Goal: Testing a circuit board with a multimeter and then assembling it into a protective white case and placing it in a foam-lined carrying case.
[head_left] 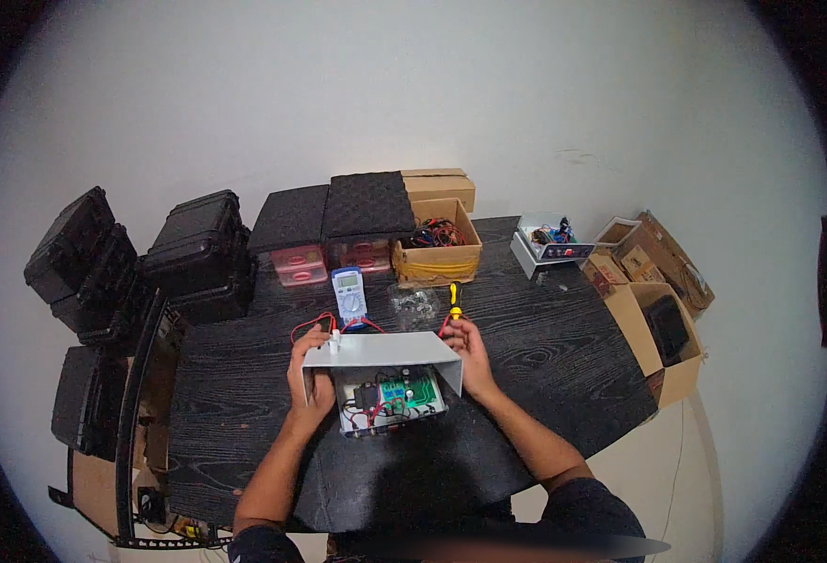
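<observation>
Grey in colour, one folded cover [381, 349] stands above and behind one open tray [343, 403] on the near middle of the black table [563, 375], in the head view; the tray holds a green circuit board [421, 390] and red and black wires. The left hand [310, 375] has its fingers closed around the cover's left end, and the right hand [470, 358] grips its right end. Beyond stand one multimeter [349, 295] and one yellow-and-black screwdriver [455, 300], with a clear bag [415, 306] of small parts between. One cardboard box [438, 269] holds tangled wires; two red-fronted drawer boxes [298, 266] sit under two black foam sheets [368, 205]. Bare tabletop runs from the right hand to the table's right edge, and left of the left hand.
</observation>
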`<state>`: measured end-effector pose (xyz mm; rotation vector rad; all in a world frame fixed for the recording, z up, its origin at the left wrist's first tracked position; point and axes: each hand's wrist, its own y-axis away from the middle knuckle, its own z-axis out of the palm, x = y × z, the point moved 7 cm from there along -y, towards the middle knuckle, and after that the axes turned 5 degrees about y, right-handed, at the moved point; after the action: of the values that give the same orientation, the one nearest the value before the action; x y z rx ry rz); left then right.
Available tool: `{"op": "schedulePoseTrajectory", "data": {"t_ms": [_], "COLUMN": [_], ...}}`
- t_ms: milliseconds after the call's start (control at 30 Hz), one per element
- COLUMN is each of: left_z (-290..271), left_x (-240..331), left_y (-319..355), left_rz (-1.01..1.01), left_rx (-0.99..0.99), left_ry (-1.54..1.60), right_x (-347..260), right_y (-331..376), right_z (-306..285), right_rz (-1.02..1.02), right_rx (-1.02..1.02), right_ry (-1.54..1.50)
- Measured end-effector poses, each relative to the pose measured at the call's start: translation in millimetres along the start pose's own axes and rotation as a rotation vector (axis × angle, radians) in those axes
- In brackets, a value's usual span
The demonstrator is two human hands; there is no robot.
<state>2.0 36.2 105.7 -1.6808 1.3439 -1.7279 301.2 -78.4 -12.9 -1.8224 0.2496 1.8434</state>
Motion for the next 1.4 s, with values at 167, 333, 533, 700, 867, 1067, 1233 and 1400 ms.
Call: {"op": "schedulePoseTrajectory", "data": {"t_ms": [167, 333, 533, 700, 867, 1067, 1233, 1400], "left_z": [-17.9, -18.0, -9.1, -3.4, 5.0, 11.0, 6.1, 10.8], "left_x": [-32.0, -43.5, -51.6, -49.4, -32.7, -22.0, -26.9, -29.3], "left_y": [19.4, 26.5, 36.0, 35.4, 27.0, 14.4, 16.3, 28.5], "left_rz": [-0.190, -0.283, -0.351, -0.337, -0.160, -0.264, -0.360, -0.320], "left_rx": [0.120, 0.161, 0.153, 0.138, -0.059, -0.326, -0.383, -0.361], "left_ry": [-0.018, -0.069, -0.056, -0.037, -0.138, -0.119, -0.150, -0.128], "right_x": [0.6, -15.4, -9.5, -18.6, -24.0, -23.0, -25.4, -9.1], "right_y": [12.2, 12.7, 4.8, 8.9, 9.4, 9.5, 11.9, 12.3], "right_z": [30.5, 40.1, 43.2, 47.2, 48.7, 35.7, 39.8, 34.6], "right_rz": [0.026, -0.056, -0.193, -0.281, -0.299, -0.328, -0.404, -0.326], "right_rx": [-0.157, -0.179, -0.217, -0.225, -0.121, -0.055, -0.045, -0.057], "right_ry": [0.353, 0.536, 0.668, 0.694, 0.606, 0.652, 0.710, 0.698]}}
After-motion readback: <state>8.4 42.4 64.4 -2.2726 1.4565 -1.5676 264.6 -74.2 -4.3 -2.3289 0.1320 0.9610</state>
